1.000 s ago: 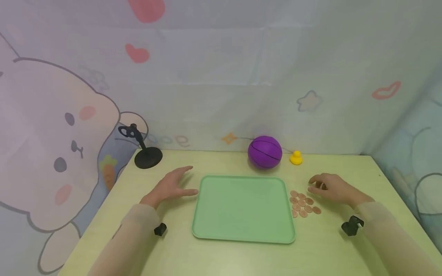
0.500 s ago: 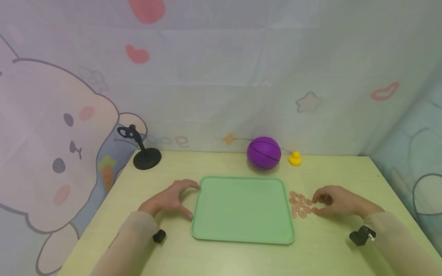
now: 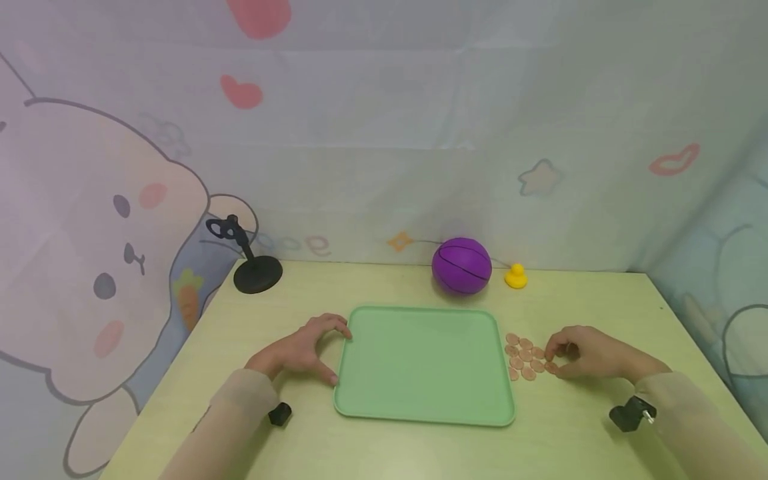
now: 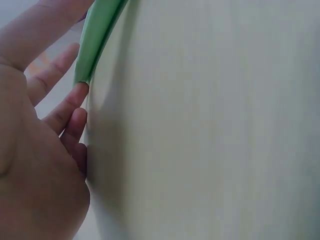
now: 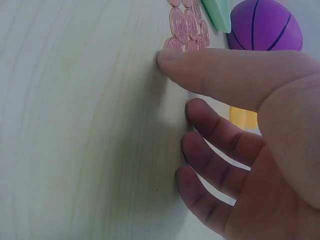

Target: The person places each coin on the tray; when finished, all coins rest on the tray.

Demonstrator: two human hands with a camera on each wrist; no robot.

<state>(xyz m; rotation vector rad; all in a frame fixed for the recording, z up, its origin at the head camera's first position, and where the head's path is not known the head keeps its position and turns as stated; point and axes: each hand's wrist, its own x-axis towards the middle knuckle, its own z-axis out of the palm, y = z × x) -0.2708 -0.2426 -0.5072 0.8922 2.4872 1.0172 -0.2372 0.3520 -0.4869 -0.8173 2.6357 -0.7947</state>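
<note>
I have one green tray (image 3: pixel 423 363) and count outward from it. My left hand (image 3: pixel 300 350) at its left edge and my right hand (image 3: pixel 591 353) off to its right make two, with two sleeves (image 3: pixel 222 420) and two black wrist devices (image 3: pixel 280 414). Just right of the tray I make it ten coins (image 3: pixel 525 355), though they crowd together and I could be one out. Beyond its far edge: one purple ball (image 3: pixel 462 267), one yellow duck (image 3: pixel 516 277), one black stand (image 3: pixel 257 273). Beneath it, one table (image 3: pixel 456 457).
</note>
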